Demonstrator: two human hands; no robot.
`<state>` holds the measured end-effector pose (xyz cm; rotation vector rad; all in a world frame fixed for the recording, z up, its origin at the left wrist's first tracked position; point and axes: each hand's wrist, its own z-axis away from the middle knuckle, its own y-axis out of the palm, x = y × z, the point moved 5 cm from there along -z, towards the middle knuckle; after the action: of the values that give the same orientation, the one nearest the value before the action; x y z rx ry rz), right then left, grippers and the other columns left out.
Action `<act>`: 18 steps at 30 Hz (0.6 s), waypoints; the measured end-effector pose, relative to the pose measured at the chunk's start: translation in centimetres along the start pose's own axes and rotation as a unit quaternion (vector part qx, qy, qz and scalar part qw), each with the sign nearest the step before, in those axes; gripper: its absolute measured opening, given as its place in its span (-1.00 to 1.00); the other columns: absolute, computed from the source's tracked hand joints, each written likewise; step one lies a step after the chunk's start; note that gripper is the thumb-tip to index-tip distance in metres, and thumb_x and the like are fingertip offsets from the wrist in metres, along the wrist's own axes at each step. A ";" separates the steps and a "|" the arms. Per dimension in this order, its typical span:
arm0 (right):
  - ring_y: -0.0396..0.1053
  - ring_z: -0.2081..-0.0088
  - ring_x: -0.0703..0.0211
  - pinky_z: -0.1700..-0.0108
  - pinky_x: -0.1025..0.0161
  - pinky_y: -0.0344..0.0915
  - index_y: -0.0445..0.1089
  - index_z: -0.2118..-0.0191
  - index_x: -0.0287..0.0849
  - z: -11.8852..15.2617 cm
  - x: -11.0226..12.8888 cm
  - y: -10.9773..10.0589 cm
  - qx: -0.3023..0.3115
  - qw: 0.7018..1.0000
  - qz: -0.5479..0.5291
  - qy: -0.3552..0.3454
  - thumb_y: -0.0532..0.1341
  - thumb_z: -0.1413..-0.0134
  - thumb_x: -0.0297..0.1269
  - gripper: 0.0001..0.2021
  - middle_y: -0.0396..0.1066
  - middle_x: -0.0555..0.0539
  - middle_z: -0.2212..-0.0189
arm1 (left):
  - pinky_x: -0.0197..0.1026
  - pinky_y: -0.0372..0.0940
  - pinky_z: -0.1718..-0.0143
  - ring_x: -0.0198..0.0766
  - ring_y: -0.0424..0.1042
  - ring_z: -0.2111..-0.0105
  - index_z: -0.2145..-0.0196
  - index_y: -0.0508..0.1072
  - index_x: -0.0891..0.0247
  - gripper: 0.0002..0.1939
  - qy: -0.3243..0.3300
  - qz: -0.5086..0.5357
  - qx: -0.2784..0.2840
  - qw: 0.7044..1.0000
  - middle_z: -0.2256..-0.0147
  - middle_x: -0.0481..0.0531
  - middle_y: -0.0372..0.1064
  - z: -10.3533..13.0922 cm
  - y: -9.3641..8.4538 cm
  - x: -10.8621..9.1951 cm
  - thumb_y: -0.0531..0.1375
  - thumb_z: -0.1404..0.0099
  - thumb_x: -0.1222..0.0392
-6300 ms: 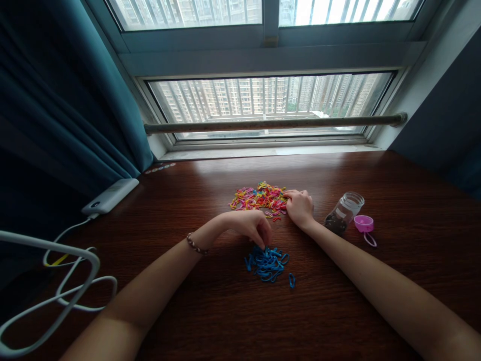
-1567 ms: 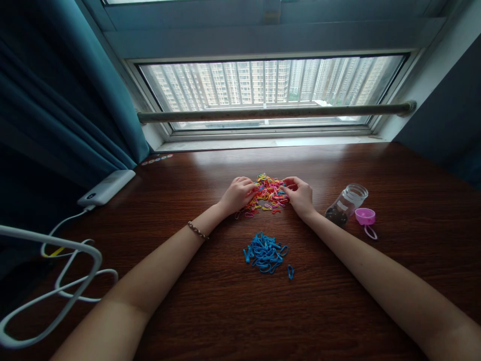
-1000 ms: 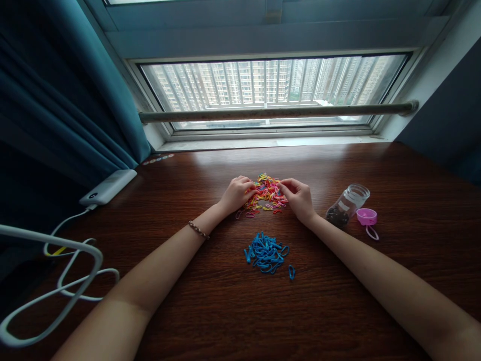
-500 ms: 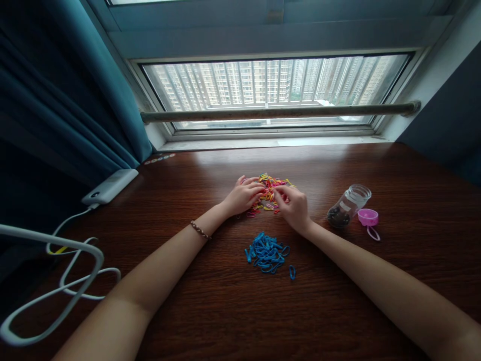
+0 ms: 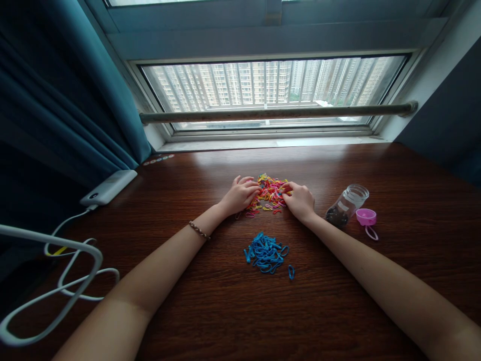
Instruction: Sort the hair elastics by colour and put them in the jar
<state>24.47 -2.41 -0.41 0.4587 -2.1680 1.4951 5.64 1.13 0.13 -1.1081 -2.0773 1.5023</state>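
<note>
Head view, loose pile of small loops, red, pink, yellow, tangled.

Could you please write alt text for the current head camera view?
Two bare hands, left and right, work at a pile of mixed-colour loops on a dark wooden table. Nearer the viewer lies a pile of blue loops; to the right are a tilted clear jar and a pink lid, with a window behind.
</note>
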 end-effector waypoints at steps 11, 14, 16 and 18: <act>0.37 0.37 0.19 0.26 0.25 0.25 0.28 0.19 -0.18 -0.5 0.0 0.0 -0.052 0.978 -0.200 -0.024 0.10 0.05 -0.38 -0.77 0.45 -0.05 0.37 | 0.03 0.03 -0.05 -0.19 0.29 0.05 0.22 0.43 0.22 -0.78 0.004 0.026 -0.059 0.998 0.18 0.07 0.41 -0.3 -0.4 0.4 0.02 -0.27 0.19; 0.38 0.37 0.19 0.27 0.26 0.28 0.27 0.18 -0.20 -0.3 0.4 -0.1 -0.055 0.966 -0.251 -0.038 0.09 0.04 -0.37 -0.77 0.43 -0.08 0.37 | -0.04 0.19 0.07 -0.18 0.36 0.17 0.32 0.43 0.25 -0.85 0.002 0.051 -0.105 0.993 0.26 0.09 0.43 -0.3 -0.9 0.8 0.09 -0.22 0.20; 0.38 0.35 0.19 0.26 0.26 0.28 0.28 0.19 -0.20 -0.2 0.7 -0.2 -0.057 0.961 -0.268 -0.047 0.08 0.03 -0.36 -0.77 0.43 -0.09 0.37 | -0.08 0.25 0.14 -0.19 0.39 0.24 0.37 0.43 0.26 -0.89 -0.014 0.063 -0.126 0.990 0.31 0.08 0.43 -0.2 -1.2 1.0 0.12 -0.19 0.22; 0.39 0.33 0.19 0.25 0.27 0.28 0.30 0.20 -0.20 -0.2 0.9 -0.3 -0.061 0.955 -0.286 -0.055 0.07 0.02 -0.36 -0.78 0.44 -0.09 0.36 | -0.11 0.28 0.19 -0.19 0.39 0.28 0.39 0.42 0.26 -0.92 -0.035 0.066 -0.138 0.988 0.34 0.07 0.43 -0.1 -1.4 1.2 0.13 -0.17 0.26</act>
<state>23.97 -2.38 0.37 1.0407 -1.9512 1.0278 4.45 1.93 1.27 -1.3323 -2.3570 1.3556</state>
